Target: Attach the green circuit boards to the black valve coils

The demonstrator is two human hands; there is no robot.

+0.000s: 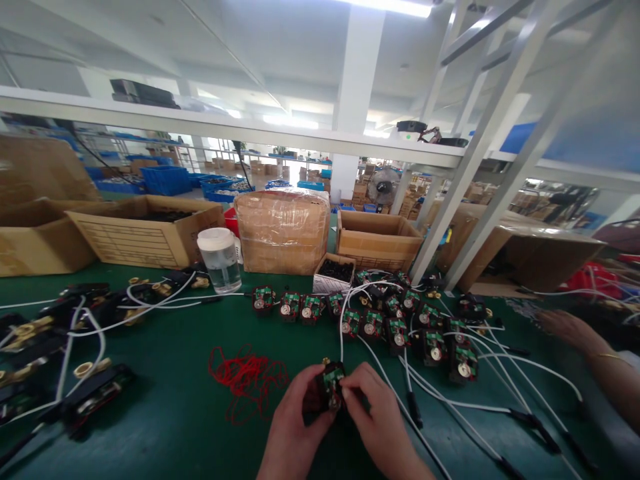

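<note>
Hands (pixel 334 413) hold a small green circuit unit (pixel 331 385)

No text can be read; the print on the cardboard box (pixel 145 241) is illegible.

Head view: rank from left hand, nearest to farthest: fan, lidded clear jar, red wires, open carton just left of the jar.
From the left hand:
1. red wires, just left
2. lidded clear jar, further back, left
3. open carton, behind the jar, farther left
4. fan, beyond the bench
</note>
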